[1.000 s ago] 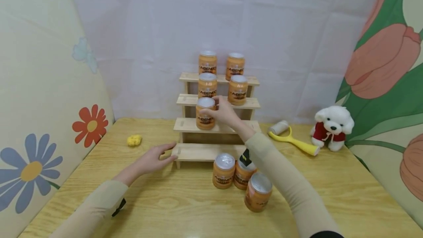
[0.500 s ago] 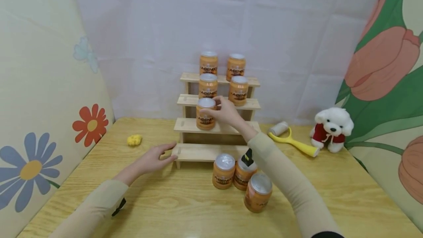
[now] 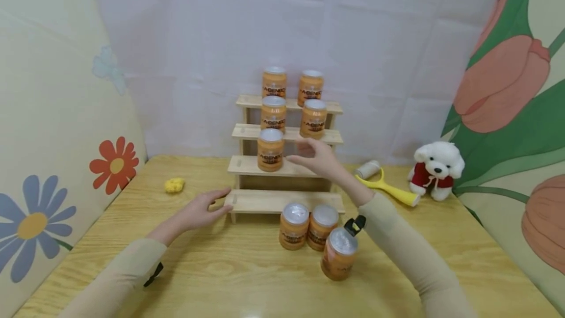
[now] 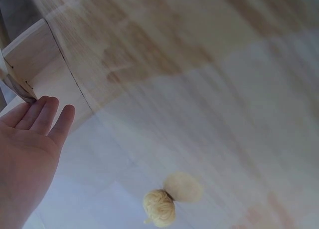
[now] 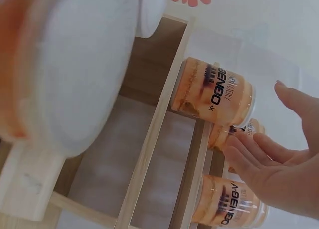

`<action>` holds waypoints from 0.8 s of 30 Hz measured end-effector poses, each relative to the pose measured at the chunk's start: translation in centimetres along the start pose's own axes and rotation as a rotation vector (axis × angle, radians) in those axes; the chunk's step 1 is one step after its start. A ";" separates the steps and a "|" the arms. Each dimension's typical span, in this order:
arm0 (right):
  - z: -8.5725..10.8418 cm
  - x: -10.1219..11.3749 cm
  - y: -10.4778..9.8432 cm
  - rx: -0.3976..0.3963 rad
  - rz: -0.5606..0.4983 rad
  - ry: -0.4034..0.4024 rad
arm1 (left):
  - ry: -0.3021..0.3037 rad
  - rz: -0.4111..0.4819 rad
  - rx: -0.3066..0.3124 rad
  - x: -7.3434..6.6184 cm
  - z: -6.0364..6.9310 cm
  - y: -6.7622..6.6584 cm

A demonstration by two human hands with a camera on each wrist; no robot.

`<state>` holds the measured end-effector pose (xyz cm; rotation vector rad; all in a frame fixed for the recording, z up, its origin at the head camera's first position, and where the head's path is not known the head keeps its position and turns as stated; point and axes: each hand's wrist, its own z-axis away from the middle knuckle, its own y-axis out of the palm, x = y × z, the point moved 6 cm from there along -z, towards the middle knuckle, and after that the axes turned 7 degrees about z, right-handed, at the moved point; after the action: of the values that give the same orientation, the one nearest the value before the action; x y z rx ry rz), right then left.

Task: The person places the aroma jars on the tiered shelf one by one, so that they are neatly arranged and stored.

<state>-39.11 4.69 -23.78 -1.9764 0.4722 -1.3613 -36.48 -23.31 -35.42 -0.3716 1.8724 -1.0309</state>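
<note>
On my head feed, the right hand (image 3: 320,158) hangs just to the right of an orange can with a silver top and dark lettering (image 3: 270,150), which stands upright toward the left of the third tier down on a four-tier pale wooden stand (image 3: 251,201). I read this grip as spread: thumb and fingers are parted with nothing between them, and my right wrist feed shows the same gap.

The left hand (image 3: 196,212) is at the left end of the stand's lowest tier. From my left wrist feed, its fingers are extended, fingertips touching the wood; that grip is loose rather than clenched.

Higher up, I count two matching cans on the top tier (image 3: 311,88) and two on the second tier (image 3: 314,119), all upright. In front of the lowest tier, three more cans (image 3: 293,229) stand on the wood-grain worktop (image 3: 212,278): two side by side, the third nearer me and to the right.

Off to the left I see a small yellow bundle (image 3: 174,185). Right of the stand lie a yellow forked handle (image 3: 395,193) and a pale cylinder (image 3: 367,169), near a white plush dog in a red top (image 3: 438,168).
</note>
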 end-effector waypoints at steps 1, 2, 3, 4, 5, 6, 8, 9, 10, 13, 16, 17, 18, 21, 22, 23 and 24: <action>0.4 -0.1 -0.1 0.005 -0.011 -0.008 | 0.000 -0.001 -0.002 0.0 0.0 -0.1; 0.8 -0.2 -0.2 0.010 -0.019 -0.017 | 0.002 -0.002 -0.003 0.0 0.0 -0.2; 1.2 -0.3 -0.3 0.015 -0.032 -0.024 | 0.001 -0.003 -0.004 0.0 0.0 -0.2; 1.7 -0.4 -0.4 0.019 -0.041 -0.032 | 0.004 -0.005 -0.004 -0.1 0.0 -0.3; 2.1 -0.5 -0.5 0.022 -0.046 -0.039 | 0.004 -0.009 -0.004 0.0 0.1 -0.3; 2.5 -0.6 -0.6 0.026 -0.049 -0.047 | 0.003 -0.013 -0.004 0.0 0.1 -0.3; 3.3 -0.7 -0.7 0.027 -0.054 -0.066 | -0.002 -0.011 -0.001 0.1 0.1 -0.3; 3.8 -0.7 -0.8 0.027 -0.053 -0.077 | -0.006 -0.009 0.000 0.1 0.1 -0.3; 4.2 -0.7 -0.9 0.030 -0.052 -0.088 | -0.007 -0.007 0.003 0.1 0.1 -0.2; 5.7 -0.9 -1.0 0.030 -0.047 -0.104 | -0.011 0.001 0.012 0.0 0.0 -0.1; 7.3 -1.2 -1.1 0.038 -0.039 -0.116 | -0.013 0.006 0.018 -0.1 0.0 0.0; 7.8 -1.3 -1.1 0.038 -0.036 -0.113 | -0.014 0.006 0.019 -0.1 0.0 0.0; 8.3 -1.5 -1.1 0.041 -0.037 -0.115 | -0.015 0.005 0.019 -0.1 -0.1 0.0; 9.8 -2.0 -1.0 0.047 -0.024 -0.123 | -0.026 0.004 0.014 0.1 0.0 0.1; 10.2 -2.1 -0.9 0.048 -0.019 -0.127 | -0.023 0.001 0.014 0.1 -0.1 0.1; 10.5 -2.2 -0.8 0.047 -0.013 -0.136 | -0.026 -0.001 0.010 0.1 -0.1 0.1; 10.9 -2.3 -0.7 0.045 -0.007 -0.153 | -0.026 -0.002 0.008 0.1 0.0 0.1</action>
<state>-30.04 10.21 -27.24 -2.0284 0.3605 -1.2040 -36.57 -23.30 -35.59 -0.3801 1.8443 -1.0299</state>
